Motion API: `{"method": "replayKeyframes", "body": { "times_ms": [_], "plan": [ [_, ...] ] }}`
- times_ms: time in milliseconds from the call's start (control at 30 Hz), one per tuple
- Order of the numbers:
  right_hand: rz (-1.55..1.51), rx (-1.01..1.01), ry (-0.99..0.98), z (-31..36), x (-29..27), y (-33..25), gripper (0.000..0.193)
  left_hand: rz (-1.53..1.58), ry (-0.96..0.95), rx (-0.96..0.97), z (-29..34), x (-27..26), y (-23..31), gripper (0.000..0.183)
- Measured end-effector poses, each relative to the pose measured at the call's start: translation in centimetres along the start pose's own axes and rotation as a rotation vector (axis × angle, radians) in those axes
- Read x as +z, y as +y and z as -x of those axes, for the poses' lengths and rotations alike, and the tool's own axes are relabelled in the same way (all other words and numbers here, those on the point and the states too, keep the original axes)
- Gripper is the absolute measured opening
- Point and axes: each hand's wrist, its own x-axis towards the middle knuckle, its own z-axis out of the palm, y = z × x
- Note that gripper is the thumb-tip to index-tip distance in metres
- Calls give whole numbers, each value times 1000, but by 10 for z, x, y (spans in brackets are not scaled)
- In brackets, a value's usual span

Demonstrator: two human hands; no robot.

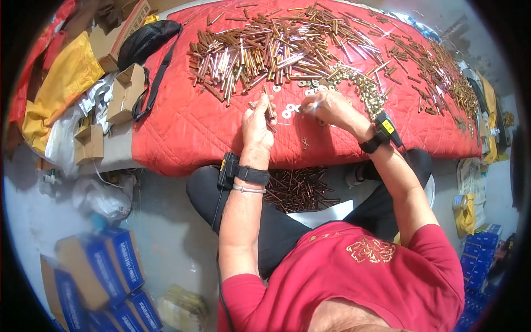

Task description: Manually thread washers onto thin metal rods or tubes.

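My left hand point(256, 127) is closed round a few copper-coloured metal rods point(270, 110), their ends poking out past the thumb and fingers. To its right, my right hand point(336, 109) has its fingertips pinched together low over a scatter of flat, pale washers point(287, 114). Whatever lies between those fingertips is too small and blurred to make out. Small brass-coloured nuts point(369, 95) are heaped just beyond the right hand. Both hands are over a red quilted cover point(188, 119).
A large pile of rods point(249, 52) spreads across the far side, with more at the right point(442, 83). Below the cover's edge lies another rod heap point(298, 191). Open cardboard boxes point(126, 94) and a black bag point(148, 44) sit left; blue boxes point(119, 265) stand on the floor.
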Motion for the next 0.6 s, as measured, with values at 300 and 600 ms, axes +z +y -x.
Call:
{"method": "replayKeyframes", "body": {
  "times_ms": [300, 600],
  "plan": [
    [281, -119, -157, -45, -1, -3, 14, -111, 70, 143, -3, 5, -4, 21],
    [309, -96, -229, -31, 2, -8, 18, -20, 20, 137, 0, 4, -5, 19]
  ]
}}
